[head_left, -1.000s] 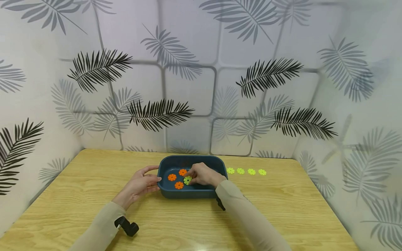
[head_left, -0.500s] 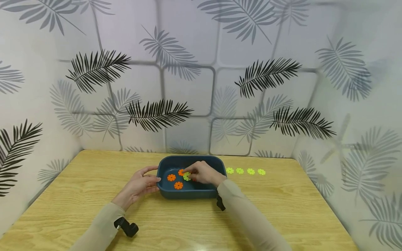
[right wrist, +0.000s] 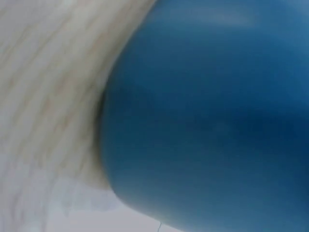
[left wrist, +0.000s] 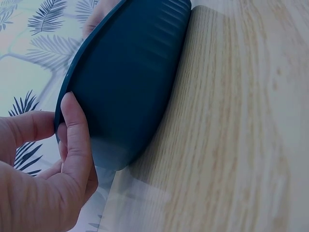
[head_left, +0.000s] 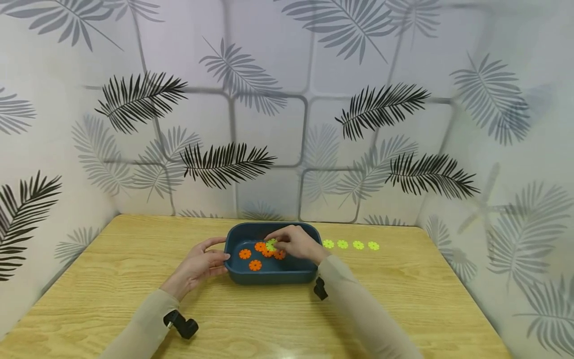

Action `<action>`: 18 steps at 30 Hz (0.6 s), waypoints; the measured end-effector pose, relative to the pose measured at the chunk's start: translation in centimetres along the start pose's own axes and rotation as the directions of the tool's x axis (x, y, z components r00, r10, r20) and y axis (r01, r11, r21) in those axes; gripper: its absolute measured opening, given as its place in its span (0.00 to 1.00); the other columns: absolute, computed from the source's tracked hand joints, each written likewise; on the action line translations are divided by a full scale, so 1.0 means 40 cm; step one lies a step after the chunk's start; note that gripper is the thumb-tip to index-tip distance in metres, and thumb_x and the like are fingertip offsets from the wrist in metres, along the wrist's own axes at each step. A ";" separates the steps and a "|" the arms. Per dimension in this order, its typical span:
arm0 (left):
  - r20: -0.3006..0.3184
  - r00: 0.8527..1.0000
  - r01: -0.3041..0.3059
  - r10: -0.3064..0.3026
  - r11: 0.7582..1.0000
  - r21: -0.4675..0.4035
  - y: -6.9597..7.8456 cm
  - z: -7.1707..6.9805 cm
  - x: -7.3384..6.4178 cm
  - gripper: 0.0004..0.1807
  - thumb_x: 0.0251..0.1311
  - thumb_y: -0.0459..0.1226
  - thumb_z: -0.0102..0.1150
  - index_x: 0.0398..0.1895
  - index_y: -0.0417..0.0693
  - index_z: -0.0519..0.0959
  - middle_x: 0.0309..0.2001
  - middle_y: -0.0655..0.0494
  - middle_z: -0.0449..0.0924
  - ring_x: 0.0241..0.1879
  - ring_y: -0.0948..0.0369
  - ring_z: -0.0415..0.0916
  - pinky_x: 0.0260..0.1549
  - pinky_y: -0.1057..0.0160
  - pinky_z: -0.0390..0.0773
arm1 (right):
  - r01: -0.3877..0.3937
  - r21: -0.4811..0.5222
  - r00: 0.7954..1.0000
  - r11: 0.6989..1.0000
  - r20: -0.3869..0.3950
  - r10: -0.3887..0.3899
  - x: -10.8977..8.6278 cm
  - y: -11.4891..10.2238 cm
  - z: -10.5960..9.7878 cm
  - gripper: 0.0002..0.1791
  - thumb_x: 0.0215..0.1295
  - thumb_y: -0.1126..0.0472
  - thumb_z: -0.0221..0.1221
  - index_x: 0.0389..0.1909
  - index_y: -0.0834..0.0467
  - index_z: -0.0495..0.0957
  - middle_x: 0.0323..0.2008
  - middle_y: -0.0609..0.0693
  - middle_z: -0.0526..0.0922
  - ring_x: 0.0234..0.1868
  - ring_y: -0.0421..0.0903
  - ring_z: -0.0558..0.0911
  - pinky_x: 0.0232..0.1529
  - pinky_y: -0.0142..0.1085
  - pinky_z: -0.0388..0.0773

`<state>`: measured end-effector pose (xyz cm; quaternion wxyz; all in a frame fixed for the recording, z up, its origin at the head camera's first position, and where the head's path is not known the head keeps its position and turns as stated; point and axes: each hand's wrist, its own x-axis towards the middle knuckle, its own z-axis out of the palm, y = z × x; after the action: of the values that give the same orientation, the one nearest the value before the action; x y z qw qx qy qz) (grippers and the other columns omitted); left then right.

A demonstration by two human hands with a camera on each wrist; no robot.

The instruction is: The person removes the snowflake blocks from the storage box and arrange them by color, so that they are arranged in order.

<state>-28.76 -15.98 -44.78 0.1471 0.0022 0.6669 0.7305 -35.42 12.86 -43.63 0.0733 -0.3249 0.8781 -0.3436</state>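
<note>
A dark blue plastic tub (head_left: 273, 279) stands on the table with several orange flower-shaped notched discs (head_left: 255, 265) on its floor. My left hand (head_left: 199, 267) grips the tub's left end by the rim. In the left wrist view, thumb and fingers (left wrist: 77, 140) lie on either side of that rim. Inside the tub, my right hand (head_left: 296, 243) pinches a yellow-green notched disc (head_left: 271, 245) over the orange ones. The right wrist view holds only the tub's outer wall (right wrist: 207, 116), blurred; the right hand is out of that view.
Several yellow-green discs (head_left: 343, 245) lie in a row on the wooden table (head_left: 251, 324), just right of the tub. A wall with leaf-patterned covering (head_left: 269, 119) rises behind the table's far edge and along both sides.
My right hand has lifted slightly up and to the right with the yellow-green disc, uncovering more orange discs beneath. The left hand and the tub stay put.
</note>
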 end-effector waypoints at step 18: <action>-0.008 1.000 -0.010 0.010 1.000 0.016 -0.005 -0.004 0.004 0.35 0.64 0.31 0.59 0.73 0.45 0.59 0.47 0.45 0.80 0.37 0.57 0.84 0.38 0.62 0.85 | -0.029 0.049 0.999 0.998 -0.036 0.031 -0.031 0.021 -0.041 0.19 0.64 0.66 0.62 0.56 0.62 0.80 0.34 0.57 0.87 0.34 0.56 0.87 0.33 0.35 0.83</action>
<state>-28.92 -16.08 -45.01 0.1409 0.0038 0.6733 0.7258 -35.46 15.02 -43.05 0.0701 -0.3034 0.8756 -0.3693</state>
